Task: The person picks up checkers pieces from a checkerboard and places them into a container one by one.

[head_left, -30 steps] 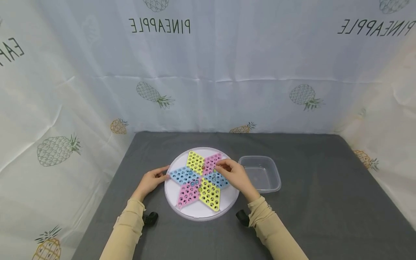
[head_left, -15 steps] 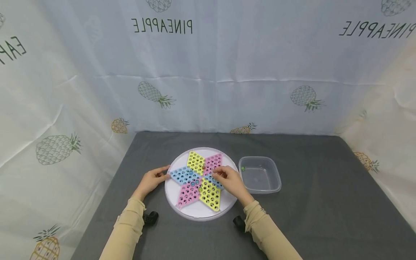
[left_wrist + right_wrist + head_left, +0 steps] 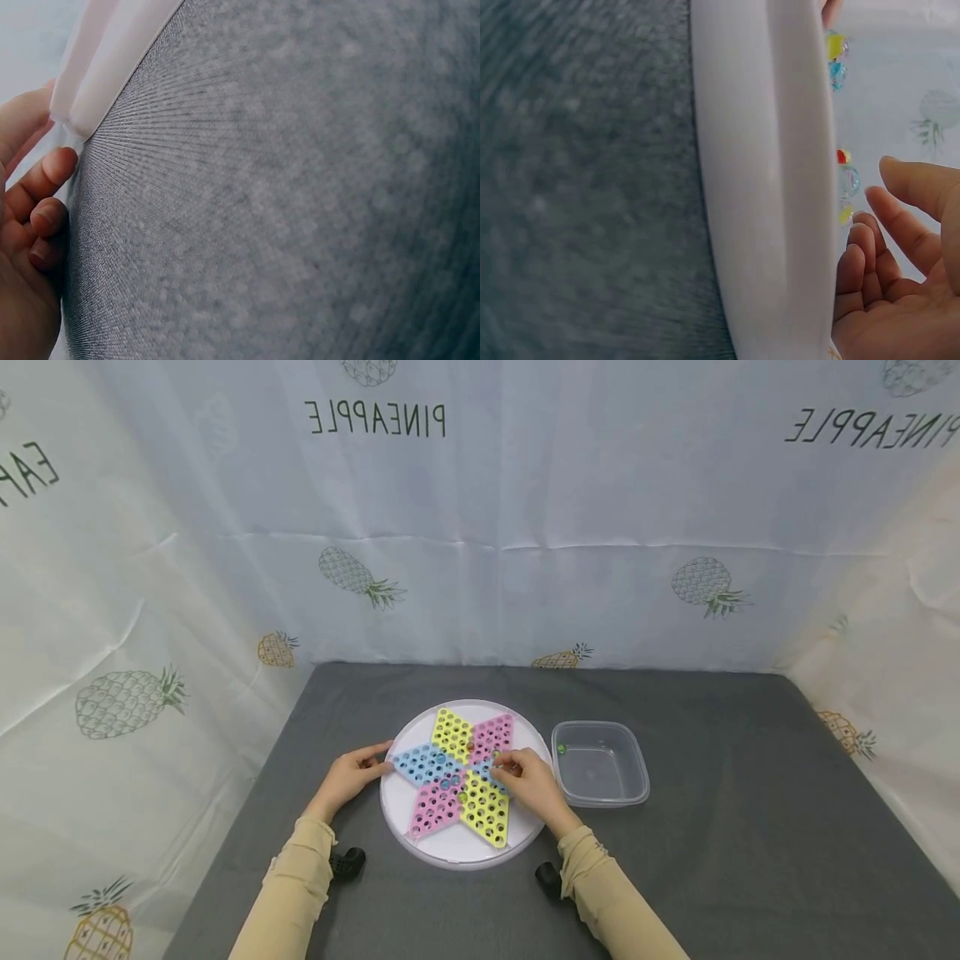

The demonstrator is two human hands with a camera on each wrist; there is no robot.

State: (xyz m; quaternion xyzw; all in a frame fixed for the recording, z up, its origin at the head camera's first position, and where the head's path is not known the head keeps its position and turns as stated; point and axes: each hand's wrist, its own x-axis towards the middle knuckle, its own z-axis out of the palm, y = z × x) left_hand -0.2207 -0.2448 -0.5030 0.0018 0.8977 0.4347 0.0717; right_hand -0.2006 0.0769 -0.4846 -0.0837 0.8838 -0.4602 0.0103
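A round white Chinese checkers board [image 3: 397,827] with a star of yellow, pink and blue points lies on the table. Several glass marbles sit in its holes, among them a red marble [image 3: 471,746] and a blue marble [image 3: 440,759]. At the board's left rim, my left hand [image 3: 352,781] holds the edge between thumb and index finger, other fingers curled. My right hand [image 3: 528,781] is over the right blue point, fingers bent. In the right wrist view, its thumb and index finger [image 3: 904,217] are apart, with no marble between them. Several marbles show beyond the rim.
Right of the board stands a clear plastic tub [image 3: 641,772] with a green marble [image 3: 562,749] inside at its left. Dark grey cloth [image 3: 750,793] covers the table. A pineapple-print curtain [image 3: 480,593] hangs behind and at both sides.
My right hand has shifted slightly left and down from the pink point to the blue one. A green marble shows in the tub that was not visible a second ago. My left hand stays put.
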